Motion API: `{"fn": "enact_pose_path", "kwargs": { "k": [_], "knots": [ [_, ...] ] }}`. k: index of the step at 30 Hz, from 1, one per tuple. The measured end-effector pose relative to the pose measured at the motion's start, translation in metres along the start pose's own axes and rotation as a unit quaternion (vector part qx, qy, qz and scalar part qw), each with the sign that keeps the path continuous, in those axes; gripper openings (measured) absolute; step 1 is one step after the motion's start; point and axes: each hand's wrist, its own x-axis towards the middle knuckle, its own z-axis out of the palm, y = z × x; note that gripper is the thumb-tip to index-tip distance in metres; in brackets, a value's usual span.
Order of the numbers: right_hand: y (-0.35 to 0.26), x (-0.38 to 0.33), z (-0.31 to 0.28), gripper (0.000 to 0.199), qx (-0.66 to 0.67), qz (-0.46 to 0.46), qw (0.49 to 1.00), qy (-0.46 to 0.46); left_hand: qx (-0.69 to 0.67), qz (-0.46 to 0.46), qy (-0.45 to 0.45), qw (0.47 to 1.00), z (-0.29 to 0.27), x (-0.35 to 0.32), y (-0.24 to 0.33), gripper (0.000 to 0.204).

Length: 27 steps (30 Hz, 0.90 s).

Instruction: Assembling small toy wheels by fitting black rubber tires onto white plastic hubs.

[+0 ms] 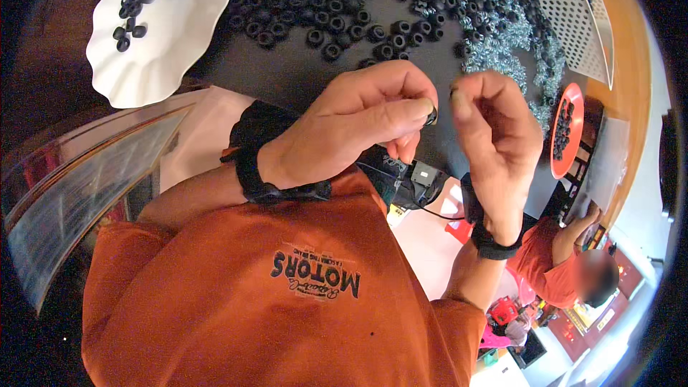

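Observation:
Over the near edge of a dark tabletop, my left hand (pixel 355 115) pinches a small black ring (pixel 431 116) between thumb and fingertips. Just right of it, my right hand (pixel 502 129) is closed in a pinch. A dark speck shows at its fingertips, too small to name. The two hands are close but apart. Beyond them, many loose black rings (pixel 333 25) are spread over the table. A heap of small silvery coiled metal pieces (pixel 502 50) lies to the right among more rings.
A white scalloped plate (pixel 172 43) with several black rings stands at the far left. An orange-red dish (pixel 573 136) of small dark pieces sits at the right, near a white perforated basket (pixel 566 21). Another person (pixel 548 254) in orange is farther off at the right.

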Motion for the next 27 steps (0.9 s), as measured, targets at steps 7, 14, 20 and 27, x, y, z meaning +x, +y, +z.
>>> {"fn": "enact_pose_path", "kwargs": {
  "k": [7,14,20,27],
  "knots": [
    [-0.011,-0.017,-0.001,0.009,0.144,0.122,0.982,0.009,-0.007,-0.003,-0.020,1.000,-0.001,0.007,-0.001,0.018],
    [-0.008,-0.026,0.000,0.011,-0.051,-0.068,0.995,0.057,-0.050,0.004,-0.031,0.998,-0.001,0.011,-0.008,0.021],
    [-0.010,-0.032,-0.003,0.016,-0.094,-0.100,0.989,0.046,-0.052,0.004,-0.057,0.997,-0.002,0.008,-0.004,0.021],
    [-0.013,-0.023,-0.007,0.019,-0.209,-0.218,0.951,0.064,-0.004,-0.002,-0.071,0.997,-0.002,0.007,-0.003,0.023]
  ]
}}
